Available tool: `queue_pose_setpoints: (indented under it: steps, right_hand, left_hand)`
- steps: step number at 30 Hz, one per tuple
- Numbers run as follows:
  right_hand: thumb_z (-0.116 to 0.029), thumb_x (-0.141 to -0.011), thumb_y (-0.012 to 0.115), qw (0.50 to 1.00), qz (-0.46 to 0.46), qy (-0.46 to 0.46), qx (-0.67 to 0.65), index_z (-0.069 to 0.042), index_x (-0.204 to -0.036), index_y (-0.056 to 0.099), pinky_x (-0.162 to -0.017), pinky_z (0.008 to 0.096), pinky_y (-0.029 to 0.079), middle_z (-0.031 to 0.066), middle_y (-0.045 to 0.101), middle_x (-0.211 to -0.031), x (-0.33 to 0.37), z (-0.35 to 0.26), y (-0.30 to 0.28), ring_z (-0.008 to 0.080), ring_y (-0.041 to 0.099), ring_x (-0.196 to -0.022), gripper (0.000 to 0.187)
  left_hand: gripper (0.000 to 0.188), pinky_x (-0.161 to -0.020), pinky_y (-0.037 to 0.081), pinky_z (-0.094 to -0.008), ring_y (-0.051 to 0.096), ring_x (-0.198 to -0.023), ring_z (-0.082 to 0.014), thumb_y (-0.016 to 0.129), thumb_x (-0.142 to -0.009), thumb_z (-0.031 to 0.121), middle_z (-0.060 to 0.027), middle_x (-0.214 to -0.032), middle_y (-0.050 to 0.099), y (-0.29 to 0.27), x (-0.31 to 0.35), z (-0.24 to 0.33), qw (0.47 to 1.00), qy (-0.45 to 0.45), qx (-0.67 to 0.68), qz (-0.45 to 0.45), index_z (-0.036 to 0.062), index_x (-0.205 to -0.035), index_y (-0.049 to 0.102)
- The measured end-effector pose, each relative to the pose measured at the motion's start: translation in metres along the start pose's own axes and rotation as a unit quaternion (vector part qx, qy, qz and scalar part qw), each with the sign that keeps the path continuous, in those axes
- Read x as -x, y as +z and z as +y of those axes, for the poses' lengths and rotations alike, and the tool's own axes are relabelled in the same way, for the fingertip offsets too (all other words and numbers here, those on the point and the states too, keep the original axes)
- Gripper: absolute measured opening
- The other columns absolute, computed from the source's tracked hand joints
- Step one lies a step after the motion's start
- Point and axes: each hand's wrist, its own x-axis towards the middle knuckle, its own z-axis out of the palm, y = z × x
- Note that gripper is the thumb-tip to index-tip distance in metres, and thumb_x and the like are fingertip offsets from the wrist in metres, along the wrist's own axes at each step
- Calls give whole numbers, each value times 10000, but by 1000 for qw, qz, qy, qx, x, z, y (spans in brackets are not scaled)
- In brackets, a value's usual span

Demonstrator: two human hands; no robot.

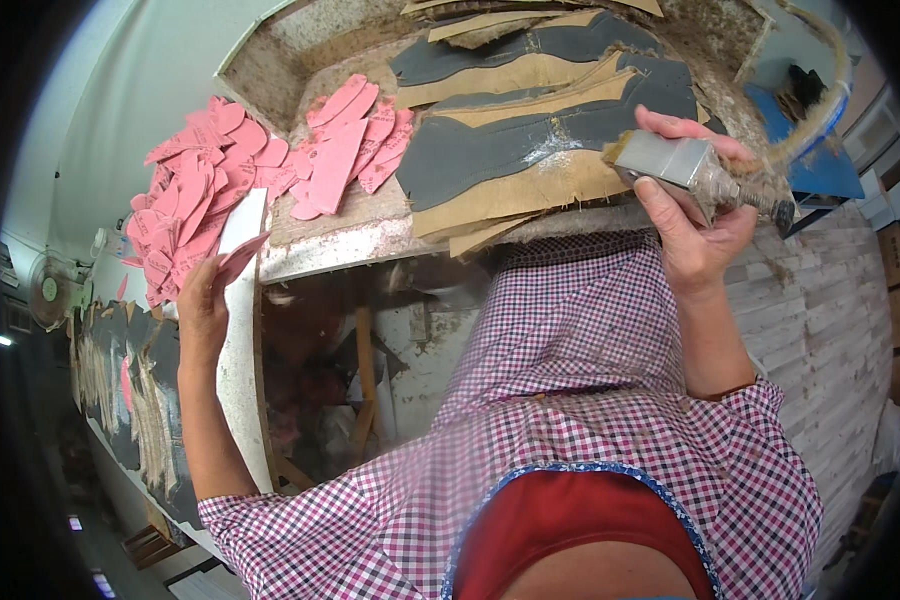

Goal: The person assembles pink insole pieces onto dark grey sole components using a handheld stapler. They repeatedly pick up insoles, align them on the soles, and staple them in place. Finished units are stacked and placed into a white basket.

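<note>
My left hand (203, 305) is closed on a pink cut piece (242, 255), possibly more than one, beside a heap of pink pieces (185, 195) at the left. Held in my right hand (695, 225) is a boxy metal tool (660, 160) with a brownish, bristle-like end pointing left. That end is just above the right part of a stack of dark grey cut sheets with tan edges (490, 165). A white smear (555, 143) marks the top sheet. A second cluster of pink pieces (345, 150) lies left of the stack.
A fuzzy, stained worktable with a white front edge (320, 262) and raised back walls (270, 65) bears the stacks. A hose (820, 125) curves at the right near a blue table (830, 170). More grey sheets (150, 400) hang or lie at the lower left.
</note>
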Motion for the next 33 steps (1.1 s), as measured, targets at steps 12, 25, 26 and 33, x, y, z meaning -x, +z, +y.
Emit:
queue_pose_setpoints:
  steps: [12,25,26,33]
  right_hand:
    - [103,-738,734,999,-32,5,-18,-95,-1261,386,-994,459,478,188,590,-1179,18,3,51,294,597,-1129,659]
    - [104,-807,643,987,125,39,-92,-7,-1214,442,-1039,596,439,256,571,-1172,10,-27,0,355,588,-1141,467]
    - [104,-811,632,986,136,48,-84,-6,-1213,442,-1034,607,438,260,570,-1176,10,-29,-2,359,586,-1138,458]
    - [93,-860,593,984,129,78,-91,-53,-1274,398,-1077,628,379,247,552,-1235,16,-20,-21,391,533,-1227,481]
  left_hand:
    - [267,-754,497,-237,616,-840,-77,688,-873,31,-27,-910,685,-9,-97,145,873,-125,470,-27,-43,-1128,660]
    - [227,-783,534,-267,661,-829,-119,724,-829,49,-70,-897,714,59,-157,250,863,60,418,-277,-26,-1041,702]
    - [211,-782,537,-266,666,-822,-125,727,-824,46,-74,-882,716,62,-162,260,868,62,393,-297,-27,-1021,705]
    - [147,-738,558,-271,679,-767,-140,724,-802,17,-91,-825,716,98,-186,273,891,64,324,-312,-30,-941,713]
